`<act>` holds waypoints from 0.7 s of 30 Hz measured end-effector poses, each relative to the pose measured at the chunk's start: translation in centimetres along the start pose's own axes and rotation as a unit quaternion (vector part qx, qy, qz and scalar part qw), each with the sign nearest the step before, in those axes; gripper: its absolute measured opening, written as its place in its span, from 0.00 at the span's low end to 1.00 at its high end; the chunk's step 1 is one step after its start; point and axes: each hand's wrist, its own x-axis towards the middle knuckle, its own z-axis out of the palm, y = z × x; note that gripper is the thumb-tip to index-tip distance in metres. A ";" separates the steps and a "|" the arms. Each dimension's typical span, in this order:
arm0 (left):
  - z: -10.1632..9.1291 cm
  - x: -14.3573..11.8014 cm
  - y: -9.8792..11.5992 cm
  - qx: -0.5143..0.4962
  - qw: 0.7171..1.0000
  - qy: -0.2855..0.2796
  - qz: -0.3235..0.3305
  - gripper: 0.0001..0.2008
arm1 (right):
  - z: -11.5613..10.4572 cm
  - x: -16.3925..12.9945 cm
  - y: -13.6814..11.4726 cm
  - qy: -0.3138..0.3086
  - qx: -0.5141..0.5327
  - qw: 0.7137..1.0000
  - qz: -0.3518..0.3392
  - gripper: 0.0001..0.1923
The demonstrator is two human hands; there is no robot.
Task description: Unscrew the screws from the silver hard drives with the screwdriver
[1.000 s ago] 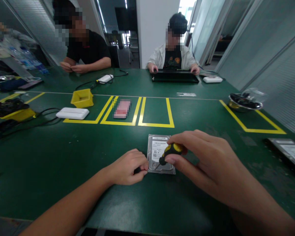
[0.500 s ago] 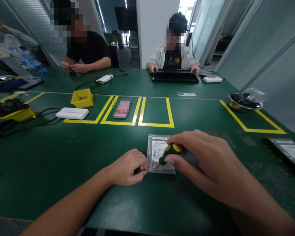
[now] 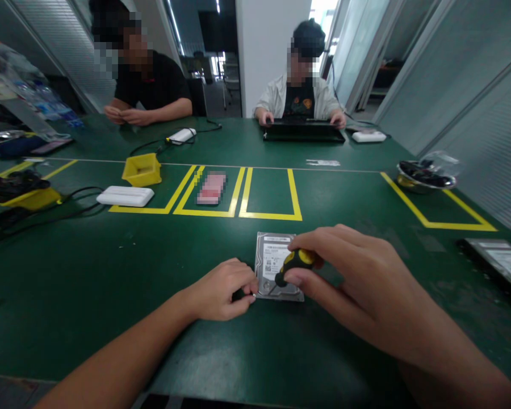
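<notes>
right hand [image 3: 357, 278] fingers clenched round yellow-black screwdriver [image 3: 293, 265] over hard drive [image 3: 276, 262] centre frame, left hand [image 3: 221, 289] curled closed, touching drive edge, steel bowl [image 3: 426, 177] right holding dark cables

Dim, even light over the green counter [image 3: 111, 284], cool daylight coming in from the bright window [image 3: 323, 11] at the top and washing it out white. A pale sheen lies on the counter near the bottom edge. Shadows under both hands are soft and short. Wide-lens bending bows the walls at the edges, and the near forearms look blurred. Faces are pixelated.
</notes>
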 end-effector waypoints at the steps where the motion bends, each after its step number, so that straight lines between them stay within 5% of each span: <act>1: 0.0 0.0 0.0 -0.002 1.000 0.001 0.002 0.04 | 0.0 0.0 0.0 -0.001 0.000 1.000 0.000 0.09; 21: -0.1 0.1 0.3 0.014 1.000 -0.009 0.015 0.05 | 0.2 -0.2 0.3 -0.004 -0.015 1.000 -0.006 0.09</act>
